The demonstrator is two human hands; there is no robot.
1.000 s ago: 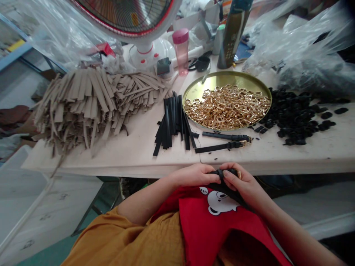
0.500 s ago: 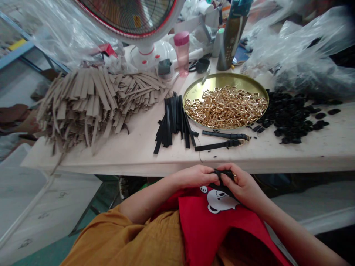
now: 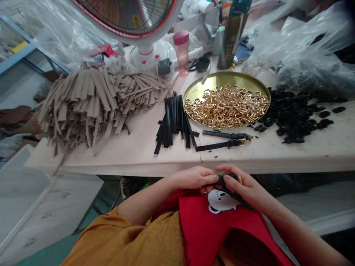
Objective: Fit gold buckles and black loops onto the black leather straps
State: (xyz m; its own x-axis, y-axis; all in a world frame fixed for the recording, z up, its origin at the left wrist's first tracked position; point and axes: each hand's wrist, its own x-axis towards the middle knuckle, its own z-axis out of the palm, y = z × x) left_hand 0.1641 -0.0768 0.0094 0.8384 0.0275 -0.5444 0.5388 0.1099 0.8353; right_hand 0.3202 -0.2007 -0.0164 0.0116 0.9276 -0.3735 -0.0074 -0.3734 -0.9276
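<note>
Over my lap, my left hand (image 3: 197, 178) and my right hand (image 3: 239, 181) meet at a black strap (image 3: 221, 181). My left thumb and fingers pinch one part of it. Close beside, my right thumb presses on it, with the index finger stretched out above. Part of the strap trails below my right hand across the red apron (image 3: 194, 218). Something gold shows at my right fingers; whether it is a buckle or a ring I cannot tell. On the table ahead lie two black straps with gold buckles (image 3: 222, 145).
A round gold tray (image 3: 198, 83) holds many gold buckles (image 3: 227, 107). Left of it lie black strips (image 3: 173, 118) and a heap of grey-beige strips (image 3: 85, 96). Black pieces (image 3: 294, 114) are piled to the right. Behind stand a fan (image 3: 149, 51), a pink bottle (image 3: 182, 55) and a dark bottle (image 3: 233, 40).
Both hands have shifted slightly down. My right index finger has straightened and lifted away from the strap, and the strap lies lower between the thumbs.
</note>
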